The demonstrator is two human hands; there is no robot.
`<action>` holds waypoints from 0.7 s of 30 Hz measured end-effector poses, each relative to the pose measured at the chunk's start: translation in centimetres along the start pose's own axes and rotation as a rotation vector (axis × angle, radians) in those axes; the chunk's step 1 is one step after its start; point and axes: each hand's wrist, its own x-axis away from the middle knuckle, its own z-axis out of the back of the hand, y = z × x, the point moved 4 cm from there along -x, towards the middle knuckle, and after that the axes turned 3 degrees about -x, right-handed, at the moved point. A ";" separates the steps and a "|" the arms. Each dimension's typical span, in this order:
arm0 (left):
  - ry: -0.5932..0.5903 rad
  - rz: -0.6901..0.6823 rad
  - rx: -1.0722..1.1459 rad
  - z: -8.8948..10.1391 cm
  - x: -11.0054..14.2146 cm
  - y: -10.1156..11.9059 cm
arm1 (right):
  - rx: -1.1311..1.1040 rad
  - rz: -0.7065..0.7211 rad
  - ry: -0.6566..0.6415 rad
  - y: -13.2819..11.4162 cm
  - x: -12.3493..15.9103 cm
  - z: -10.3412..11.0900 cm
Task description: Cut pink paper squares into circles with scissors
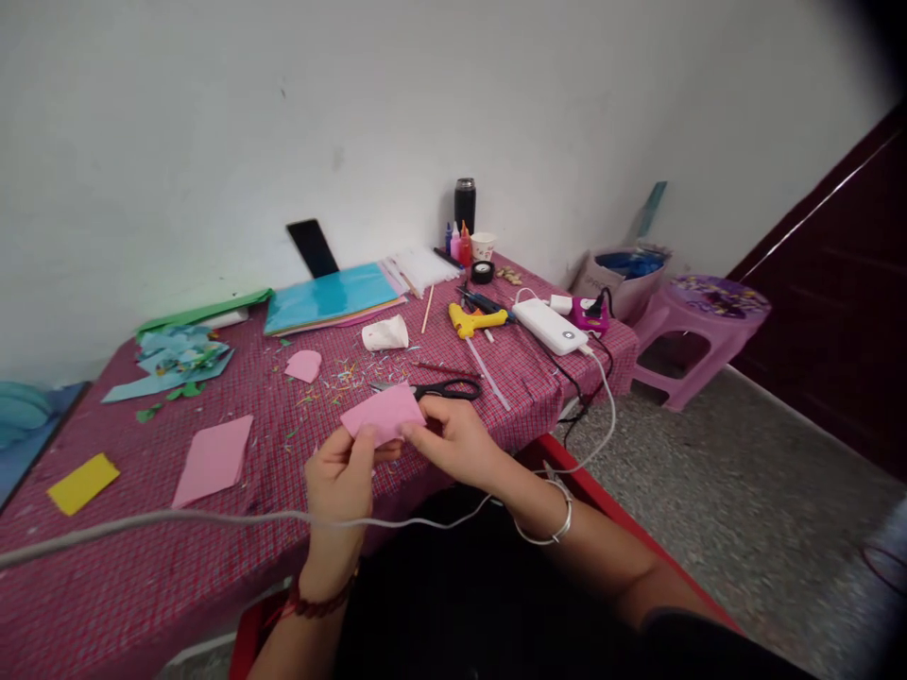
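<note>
A pink piece of paper [383, 414], which looks folded, is held up over the table's front edge between both hands. My left hand [344, 477] pinches its lower left part, thumb on top and fingers beneath. At its right end, my right hand [457, 436] grips the edge between thumb and fingers. Just behind the paper lie black-handled scissors [450, 388], their blades partly covered by it. A dark red pencil-like stick [448, 369] rests beyond them. To the left are a stack of pink paper [214, 460] and small rounded pink cut-outs [304, 365].
A white cable [233, 517] crosses in front of my wrists to a white power bank [549, 326]. A yellow glue gun [476, 319], a paper cup on its side [385, 333], blue sheets [330, 300], yellow paper [83, 484] and crumpled scraps [180, 354] lie on the checked tablecloth [142, 557].
</note>
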 end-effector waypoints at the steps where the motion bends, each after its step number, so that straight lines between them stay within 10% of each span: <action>1: -0.018 -0.014 -0.015 0.1 0.0 0.0 | -0.078 -0.028 -0.005 0.3 0.0 -0.1; 7: -0.257 -0.064 0.102 -0.9 0.6 0.3 | -0.695 -0.319 -0.021 3.2 0.2 -1.1; 21: -0.177 0.078 0.243 -1.9 1.0 0.4 | -0.784 -0.219 0.068 2.8 0.7 -1.4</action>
